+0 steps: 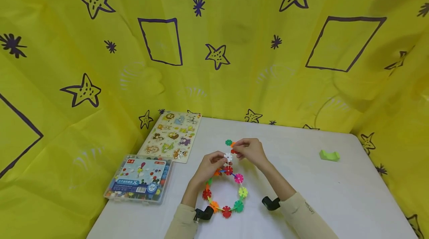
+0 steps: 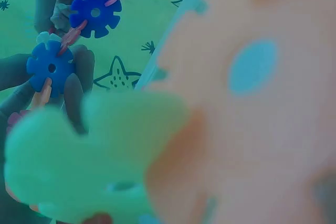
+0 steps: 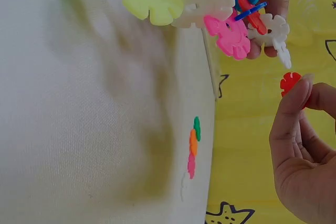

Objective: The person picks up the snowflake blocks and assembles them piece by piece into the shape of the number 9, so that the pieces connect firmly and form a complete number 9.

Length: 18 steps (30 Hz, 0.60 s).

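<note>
Head view: a ring of colourful plastic snowflake discs joined by thin sticks is seen lying on a white counter, at its middle and close to the near edge. The top of the ring is lifted off the counter between two bare hands. A white snowflake disc at the ring's top is pinched in the grip of the left hand, whose fingers are curled round it. Just right of that white disc, a small red snowflake disc is pinched in the grip of the right hand, between thumb and forefinger; in the right wrist view the same red piece is seen held slightly apart from the ring. A green disc and an orange one sit just beyond the right hand's fingertips.

Left of the ring, a clear plastic box of small coloured pieces rests near the counter's left edge. Beyond that box, a wooden animal puzzle board lies flat. Well to the right of the ring, a small light-green block sits alone. A yellow cloth printed with purple stars and squares is hung behind and beside the counter.
</note>
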{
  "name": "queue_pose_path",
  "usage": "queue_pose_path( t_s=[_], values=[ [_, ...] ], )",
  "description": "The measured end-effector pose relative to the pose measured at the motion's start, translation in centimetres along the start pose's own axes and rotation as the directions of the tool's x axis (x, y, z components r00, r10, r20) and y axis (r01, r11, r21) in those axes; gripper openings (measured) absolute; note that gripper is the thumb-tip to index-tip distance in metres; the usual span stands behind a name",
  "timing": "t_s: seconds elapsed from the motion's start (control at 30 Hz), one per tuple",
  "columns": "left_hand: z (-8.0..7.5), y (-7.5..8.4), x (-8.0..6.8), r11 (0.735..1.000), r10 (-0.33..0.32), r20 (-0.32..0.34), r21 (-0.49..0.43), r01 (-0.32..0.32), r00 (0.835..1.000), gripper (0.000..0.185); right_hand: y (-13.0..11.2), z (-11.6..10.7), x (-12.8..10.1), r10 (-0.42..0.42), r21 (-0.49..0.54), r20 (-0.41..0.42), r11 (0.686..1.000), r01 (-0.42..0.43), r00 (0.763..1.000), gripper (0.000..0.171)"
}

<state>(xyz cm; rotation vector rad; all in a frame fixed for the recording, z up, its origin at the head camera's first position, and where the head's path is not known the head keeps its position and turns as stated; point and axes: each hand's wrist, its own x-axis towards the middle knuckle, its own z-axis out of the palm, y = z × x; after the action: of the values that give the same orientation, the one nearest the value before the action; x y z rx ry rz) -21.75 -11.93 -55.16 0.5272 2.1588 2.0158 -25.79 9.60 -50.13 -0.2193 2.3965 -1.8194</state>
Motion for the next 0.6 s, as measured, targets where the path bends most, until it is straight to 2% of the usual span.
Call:
queue_pose_path(
  t_s=[0.17,0.4,0.6],
  values=[
    [0.02,-0.01,-0.04,1.000,0.015,-0.002,0.011,-0.015,1.000,0.025,-0.12,0.26,-0.21,-0.013,-0.004,0.015,1.000,0.013,1.000,0.019],
    [0.11,0.13,-0.11,1.000,0.004,-0.021,0.011,-0.004,1.000,0.027,-0.17,0.10,-0.63,-0.012,0.108,0.039,0.994,0.007,0.999,0.024],
    [0.09,0.27,-0.06,1.000,0.011,-0.043,0.005,-0.011,0.999,0.024,-0.35,-0.16,-0.75,-0.066,0.127,0.103,0.991,0.053,0.992,0.029]
  ],
)
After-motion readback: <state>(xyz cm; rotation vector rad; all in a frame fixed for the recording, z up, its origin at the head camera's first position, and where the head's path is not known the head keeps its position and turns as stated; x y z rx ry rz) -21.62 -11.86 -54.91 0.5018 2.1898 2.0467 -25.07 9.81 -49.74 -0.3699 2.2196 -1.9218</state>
